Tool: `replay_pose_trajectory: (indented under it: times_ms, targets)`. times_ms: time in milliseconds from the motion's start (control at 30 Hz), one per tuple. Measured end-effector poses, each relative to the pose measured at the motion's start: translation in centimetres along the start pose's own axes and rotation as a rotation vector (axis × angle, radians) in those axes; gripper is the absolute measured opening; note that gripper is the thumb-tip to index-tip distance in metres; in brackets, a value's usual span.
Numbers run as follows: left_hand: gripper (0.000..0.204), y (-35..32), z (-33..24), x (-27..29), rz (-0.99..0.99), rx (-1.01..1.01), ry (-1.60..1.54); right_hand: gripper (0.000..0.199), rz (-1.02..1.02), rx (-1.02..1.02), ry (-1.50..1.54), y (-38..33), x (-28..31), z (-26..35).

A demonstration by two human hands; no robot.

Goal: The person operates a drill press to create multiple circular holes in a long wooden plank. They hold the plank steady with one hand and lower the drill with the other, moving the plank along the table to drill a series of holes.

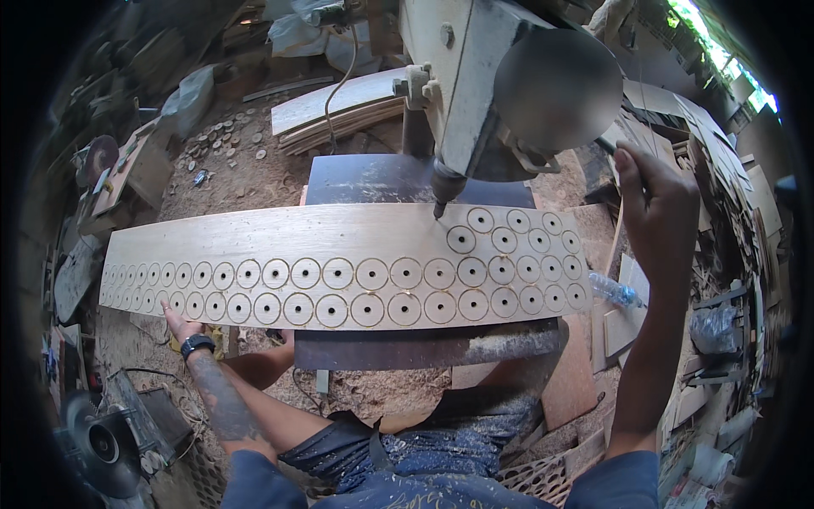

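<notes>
A long pale plywood board (254, 227) lies across the dark metal drill press table (373, 180). Rows of ring-shaped cuts, each with a small centre hole, run along its near side, with shorter rows at the far right. My left hand (184, 329) grips the board's near edge toward the left end, a digit on top; its other fingers are partly hidden. Over the board stands the drill press (458, 76), its chuck (448, 182) and bit just at or above the wood, left of the shorter rows. My right hand (660, 195), raised, is closed round the press's dark lever (605, 144).
Stacked boards (339, 109) lie behind the press, with loose wooden discs (225, 140) on the dusty floor. A plastic bottle (615, 290) is near the board's right end. A round-bladed machine (103, 445) stands lower left; wood sheets (721, 161) pile at right.
</notes>
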State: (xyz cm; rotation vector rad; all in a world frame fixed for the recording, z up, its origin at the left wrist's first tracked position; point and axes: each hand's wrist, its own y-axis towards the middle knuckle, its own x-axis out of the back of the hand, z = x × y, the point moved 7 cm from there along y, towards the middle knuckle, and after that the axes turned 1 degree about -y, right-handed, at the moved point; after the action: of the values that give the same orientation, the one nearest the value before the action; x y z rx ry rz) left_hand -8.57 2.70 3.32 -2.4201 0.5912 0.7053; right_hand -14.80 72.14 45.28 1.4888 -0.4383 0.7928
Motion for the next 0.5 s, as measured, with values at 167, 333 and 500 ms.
replay_pose_trajectory:
  times_ms: [167,333,500]
  targets:
    - [0.069,3.8,-0.9,2.1,0.034,0.024,0.111,0.026,0.018,0.032,-0.038,-1.8,-1.0,-0.5]
    - [0.069,5.0,-1.0,3.6,0.009,-0.008,0.145,0.027,0.035,0.062,-0.089,-3.4,-2.7,-0.3]
    - [0.070,5.0,-1.0,3.5,-0.002,-0.025,0.160,0.023,0.094,0.053,-0.078,-4.0,-3.9,0.0]
